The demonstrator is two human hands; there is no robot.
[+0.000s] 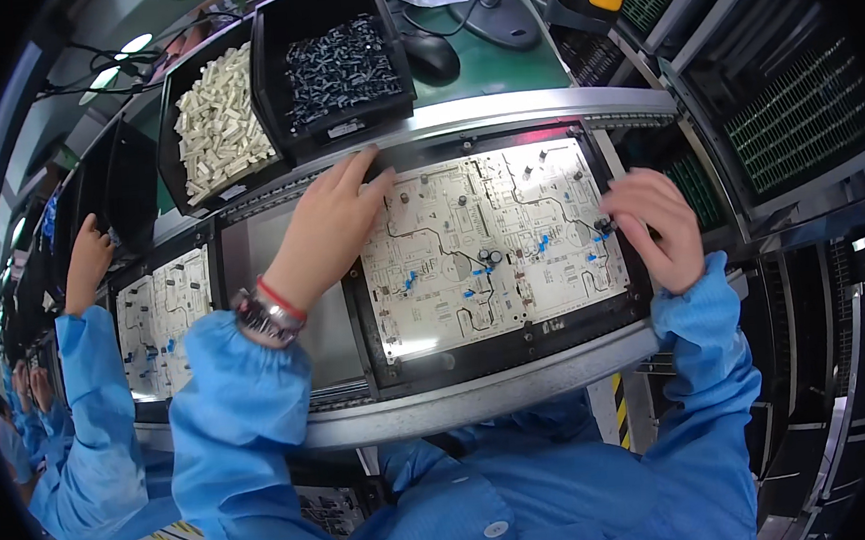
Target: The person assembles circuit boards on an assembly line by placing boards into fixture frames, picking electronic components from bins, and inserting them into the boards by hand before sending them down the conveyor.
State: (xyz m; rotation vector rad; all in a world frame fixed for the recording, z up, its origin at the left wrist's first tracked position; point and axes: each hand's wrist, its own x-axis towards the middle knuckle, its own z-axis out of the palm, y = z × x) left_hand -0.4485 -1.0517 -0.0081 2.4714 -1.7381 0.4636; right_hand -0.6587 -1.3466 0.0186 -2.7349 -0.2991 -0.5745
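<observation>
A white circuit board panel point(436, 320) with blue, black and brown components lies in a dark carrier frame point(518, 342) before me. My left hand point(334, 217) reaches across the panel's upper left edge, fingers stretched toward the black bins, holding nothing I can see. At the panel's right edge is my right hand point(658, 226), its fingers loosely bent and its thumb apart. Its fingertips are close beside a small dark cylindrical component point(605, 226); whether they touch it I cannot tell. A similar pair of dark round capacitors point(490, 256) stands near the panel's middle.
Behind the rail, one black bin holds cream-coloured parts point(222, 124), another dark small parts point(343, 71). A computer mouse point(432, 57) rests on the green surface point(539, 70). At left, a co-worker's hand point(89, 259) is above another board point(169, 308). Racks point(793, 114) stand right.
</observation>
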